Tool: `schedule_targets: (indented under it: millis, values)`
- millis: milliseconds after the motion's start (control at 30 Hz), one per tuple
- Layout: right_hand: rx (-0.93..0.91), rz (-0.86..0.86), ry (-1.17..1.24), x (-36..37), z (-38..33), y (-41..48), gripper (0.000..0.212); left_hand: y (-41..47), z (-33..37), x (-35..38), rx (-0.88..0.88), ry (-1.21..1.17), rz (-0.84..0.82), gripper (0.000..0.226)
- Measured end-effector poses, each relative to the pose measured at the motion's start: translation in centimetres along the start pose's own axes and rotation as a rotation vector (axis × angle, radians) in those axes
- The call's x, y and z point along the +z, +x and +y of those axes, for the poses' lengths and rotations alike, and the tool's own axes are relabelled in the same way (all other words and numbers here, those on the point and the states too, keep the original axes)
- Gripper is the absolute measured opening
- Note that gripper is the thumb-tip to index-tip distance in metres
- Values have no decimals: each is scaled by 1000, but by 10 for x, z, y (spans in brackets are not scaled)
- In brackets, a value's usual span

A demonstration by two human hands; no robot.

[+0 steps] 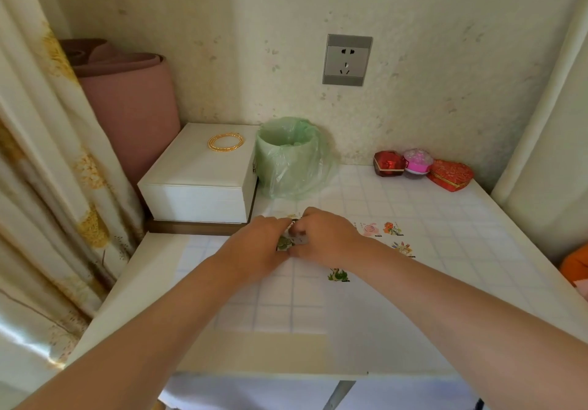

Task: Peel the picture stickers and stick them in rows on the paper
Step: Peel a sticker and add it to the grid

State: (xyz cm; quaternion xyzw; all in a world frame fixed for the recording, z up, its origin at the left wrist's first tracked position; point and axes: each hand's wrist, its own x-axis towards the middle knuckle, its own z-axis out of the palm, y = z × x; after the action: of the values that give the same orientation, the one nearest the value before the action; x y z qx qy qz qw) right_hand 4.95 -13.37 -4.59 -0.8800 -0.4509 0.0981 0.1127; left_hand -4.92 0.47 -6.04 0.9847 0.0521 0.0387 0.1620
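My left hand (257, 244) and my right hand (324, 237) meet above the middle of the table, fingers pinching a small sticker sheet (288, 239) with a green picture on it; most of the sheet is hidden by the fingers. Stuck pictures lie to the right: a pink sticker (370, 229), an orange flower sticker (392, 228), a pastel flower sticker (403, 248) below them, and a green plant sticker (339, 274) nearer me. The paper (318, 339) covers the near part of the gridded table.
A white box (197, 170) with a gold bangle (226, 141) stands at the back left, next to a small bin lined with a green bag (291, 158). Red and pink gift boxes (420, 167) sit at the back right. A curtain (47, 170) hangs left.
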Motion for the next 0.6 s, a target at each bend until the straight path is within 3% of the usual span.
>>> schedule_targets:
  millis: [233,433,600]
  values:
    - [-24,42,98,-6,1,-7,41,-5,4,-5,-87,-129,65,37]
    - [12,-38,328,-8,-2,-12,45,-13,5,-9,-231,-352,99,26]
    - [173,-23,673,-21,3,-19,10,-13,14,-16,-361,-717,172,14]
